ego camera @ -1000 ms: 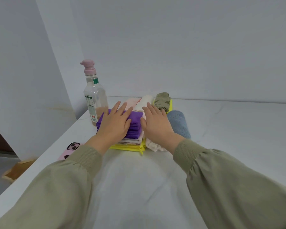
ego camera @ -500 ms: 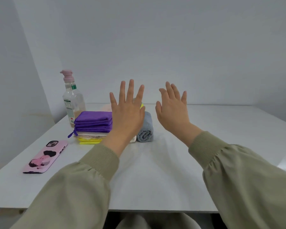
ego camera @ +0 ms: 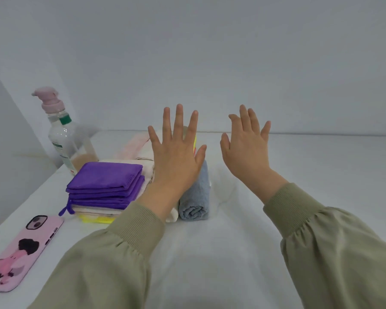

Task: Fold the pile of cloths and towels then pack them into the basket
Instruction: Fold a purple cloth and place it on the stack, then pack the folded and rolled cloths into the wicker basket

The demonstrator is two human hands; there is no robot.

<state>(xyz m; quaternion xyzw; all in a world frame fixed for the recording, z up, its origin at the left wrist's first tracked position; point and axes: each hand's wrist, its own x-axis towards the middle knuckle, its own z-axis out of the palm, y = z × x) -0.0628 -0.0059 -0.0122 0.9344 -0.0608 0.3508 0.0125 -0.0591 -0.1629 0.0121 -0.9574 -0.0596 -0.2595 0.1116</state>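
Note:
A stack of folded purple cloths [ego camera: 105,186] lies on cream and yellow cloths at the table's left. A rolled blue towel [ego camera: 196,197] sits just right of the stack, with pale pink and cream cloths [ego camera: 136,148] behind. My left hand [ego camera: 176,157] is raised in the air in front of the blue towel, fingers spread, holding nothing. My right hand [ego camera: 247,150] is raised beside it, also spread and empty. No basket is in view.
A clear pump bottle [ego camera: 62,134] with a pink top stands at the back left. A phone in a pink case [ego camera: 22,250] lies near the left front edge. The white table [ego camera: 310,175] stretches to the right; a plain wall is behind.
A second ago both hands pressed flat on the cloth stack. They have lifted off and now hover spread in the air; the view has pulled back.

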